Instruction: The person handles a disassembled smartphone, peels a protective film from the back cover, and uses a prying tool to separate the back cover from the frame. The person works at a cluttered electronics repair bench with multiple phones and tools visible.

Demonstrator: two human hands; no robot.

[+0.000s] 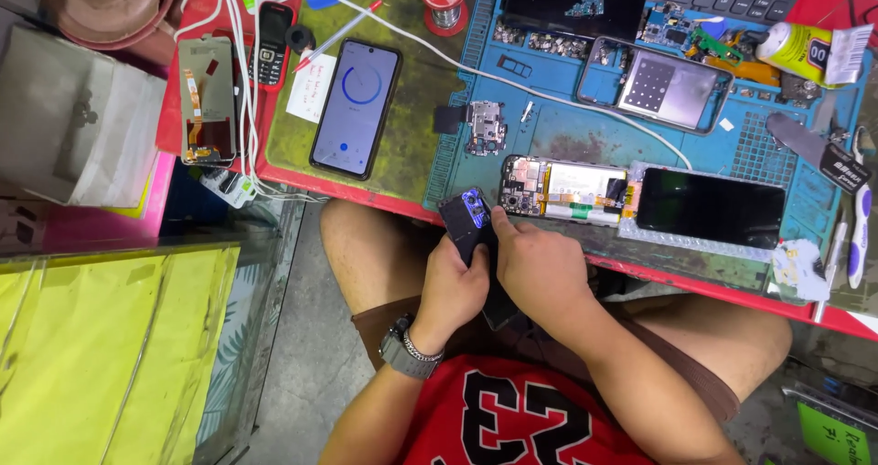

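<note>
While the opened phone (562, 191) lay on the blue mat (567, 136) w/ its display (709, 207) folded out beside it, both hands worked a dark phone back cover (468, 223) held over the lap, just at the bench (402, 108) edge. Left hand (450, 291) was wrapped round the cover's lower part; right hand (540, 268) was closed on its right side, thumb pressed near the camera cutout. Judged by look, the cover was a thin, light plastic shell, prob. a bit flexy & glossy enough to slip, and likely to crack if bent hard. Best grip seemed along the long edges, not the flat face or the thin rim round the camera hole.
</note>
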